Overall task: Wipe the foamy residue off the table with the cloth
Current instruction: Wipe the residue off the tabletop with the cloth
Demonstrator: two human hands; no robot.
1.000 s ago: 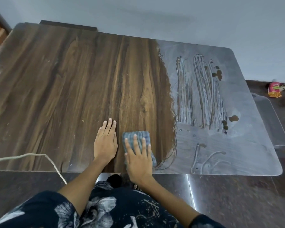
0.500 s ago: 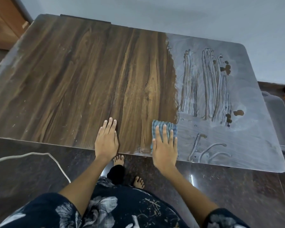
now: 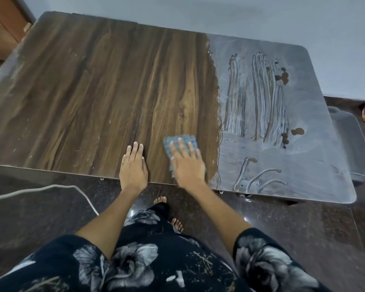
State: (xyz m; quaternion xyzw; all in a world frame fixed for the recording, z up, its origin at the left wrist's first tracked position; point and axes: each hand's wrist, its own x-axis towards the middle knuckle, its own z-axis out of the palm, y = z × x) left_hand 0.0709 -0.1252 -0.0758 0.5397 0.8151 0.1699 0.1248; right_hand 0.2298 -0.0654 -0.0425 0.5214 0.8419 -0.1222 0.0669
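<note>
Wood grain shows dark and clean over most of the table (image 3: 82,91), while grey foam (image 3: 293,148) coats the right-hand part, streaked with finger marks. We stand at the near edge. Our right hand (image 3: 188,165) lies flat, fingers spread, pressing the blue cloth (image 3: 178,140) onto the wood just left of the foam's border. Our left hand (image 3: 133,167) rests flat beside it, fingers together, bracing. We judge the wiping well under way; the next stroke should carry the cloth rightwards into the foam.
</note>
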